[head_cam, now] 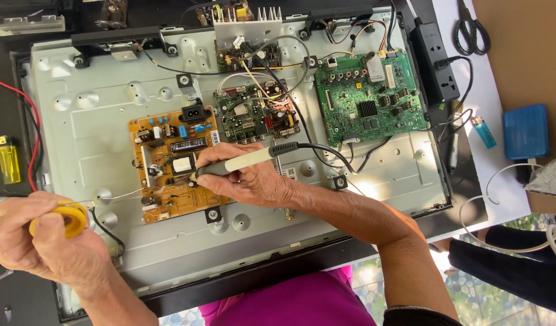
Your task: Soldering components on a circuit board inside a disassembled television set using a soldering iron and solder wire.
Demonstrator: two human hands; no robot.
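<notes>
My right hand [254, 178] grips a soldering iron [241, 162] with a cream and dark handle. Its tip rests on the orange-brown circuit board [163, 202] fixed to the grey metal back panel [97, 133] of an opened flat screen. My left hand [45, 241] holds a yellow spool of solder wire [69, 218] at the panel's lower left. A thin strand of solder [124, 194] runs from the spool toward the board. The iron's dark cable [326, 152] trails off to the right.
A large green circuit board [368, 102] and a smaller green board [254, 115] sit on the panel. A black power strip [438, 57], scissors [471, 30], a blue lighter [484, 131] and a blue box [525, 131] lie right. A yellow lighter [7, 160] and red wire [31, 139] lie left.
</notes>
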